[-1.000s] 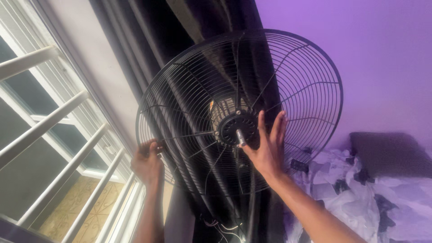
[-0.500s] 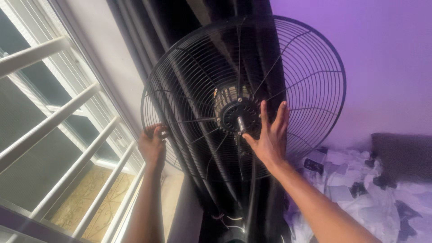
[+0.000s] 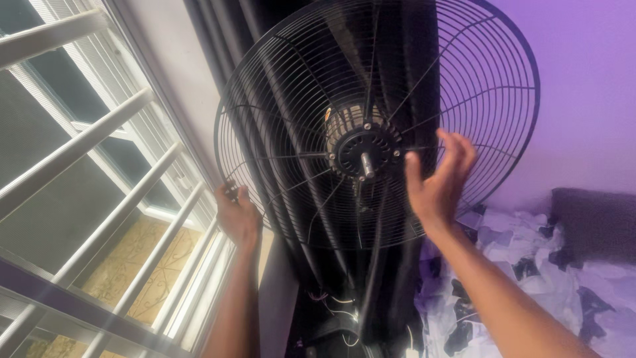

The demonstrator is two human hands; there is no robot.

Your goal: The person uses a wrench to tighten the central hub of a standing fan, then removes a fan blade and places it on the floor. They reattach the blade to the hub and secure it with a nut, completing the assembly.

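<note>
A large black wire fan guard (image 3: 464,79) fills the upper middle of the view, with no blades on it. At its centre sits the black motor hub (image 3: 354,151) with a bare metal shaft (image 3: 366,164) sticking out. My left hand (image 3: 237,215) grips the guard's lower left rim. My right hand (image 3: 437,180) hovers just right of the hub, fingers spread and slightly curled, holding nothing.
Dark curtains (image 3: 265,40) hang behind the fan. A window with white bars (image 3: 86,146) is on the left. A purple wall (image 3: 583,86) is on the right, above a bed with a patterned sheet (image 3: 530,265) and a dark pillow (image 3: 593,222). Loose wires (image 3: 334,305) hang below the guard.
My right hand has drawn back from the hub to the right and its fingers have curled. The view has shifted, so the fan sits higher and larger. My left hand keeps its grip on the rim.
</note>
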